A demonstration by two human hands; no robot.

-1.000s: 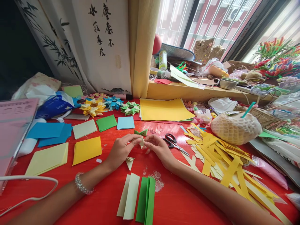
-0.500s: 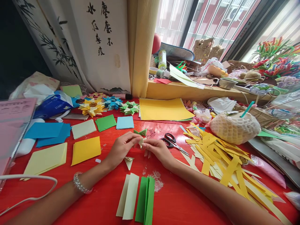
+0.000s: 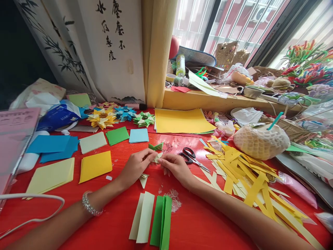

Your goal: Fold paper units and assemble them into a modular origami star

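Together, the left hand [image 3: 139, 163] and the right hand [image 3: 175, 166] are holding one little cream folded paper [image 3: 156, 158]. The left hand is pinching one side with its thumb and finger, and the right hand is pinching the other side the same way. The little paper is sitting between the two hands, over the red surface [image 3: 197, 218]. A small green folded paper [image 3: 156, 147] is lying just past the fingertips. Another cream folded piece [image 3: 143, 180] is resting near the left hand, on the side closer to the person. Closer still, cream strips [image 3: 145, 218] are lying beside green strips [image 3: 161, 221]. Black-handled scissors [image 3: 191, 158] are lying near the right hand, and a messy pile of yellow strips [image 3: 256, 185] is spreading out beyond them. A shiny bracelet [image 3: 90, 205] is circling the left wrist.
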